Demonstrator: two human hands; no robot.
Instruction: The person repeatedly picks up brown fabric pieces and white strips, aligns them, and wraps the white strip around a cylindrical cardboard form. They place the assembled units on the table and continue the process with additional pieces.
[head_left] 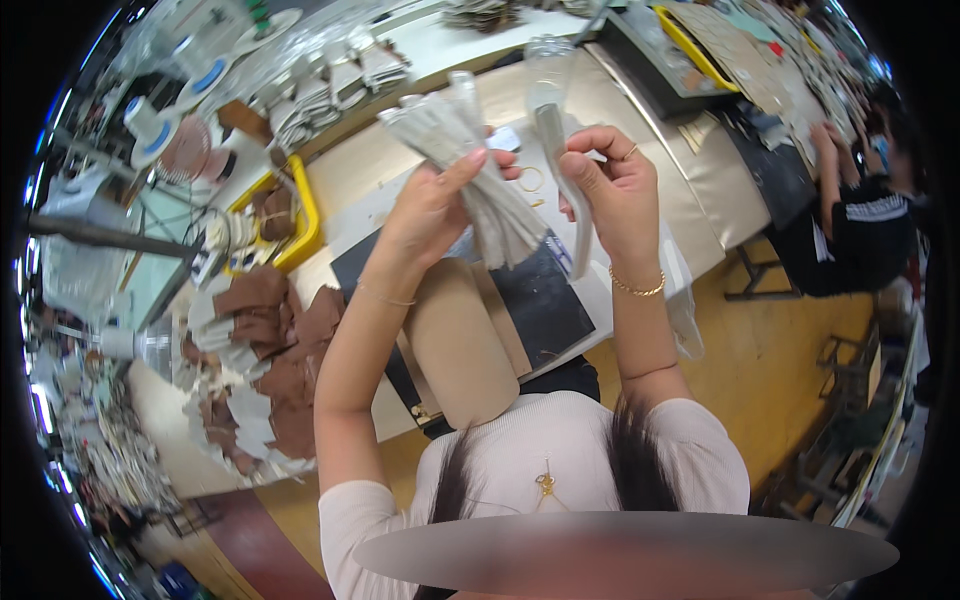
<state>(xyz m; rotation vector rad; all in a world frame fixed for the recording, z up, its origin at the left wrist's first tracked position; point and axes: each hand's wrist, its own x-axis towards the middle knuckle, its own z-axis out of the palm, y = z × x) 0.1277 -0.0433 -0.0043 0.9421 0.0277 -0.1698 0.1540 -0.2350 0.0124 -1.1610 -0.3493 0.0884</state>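
My left hand [432, 205] is closed round a bundle of long pale grey-white strips [502, 225], fanned out at the upper end; their material looks like leather or cloth. To its right, my right hand [618, 185] pinches a separate pale grey strip [580, 245] between thumb and fingers, which hangs down beside the bundle. Both hands are raised over the worktable. Below them lie a dark mat [550, 312] and a long tan rounded board [455, 345] reaching toward my body. A thin yellow ring [530, 180] lies on the white surface between my hands.
Brown leather pieces [300, 340] are heaped at the left. A yellow bin [308, 205] with small parts stands behind them, near thread spools [145, 120]. Stacks of pale pieces [345, 85] line the back. A clear plastic container [548, 65] stands ahead. Another person [875, 235] sits far right.
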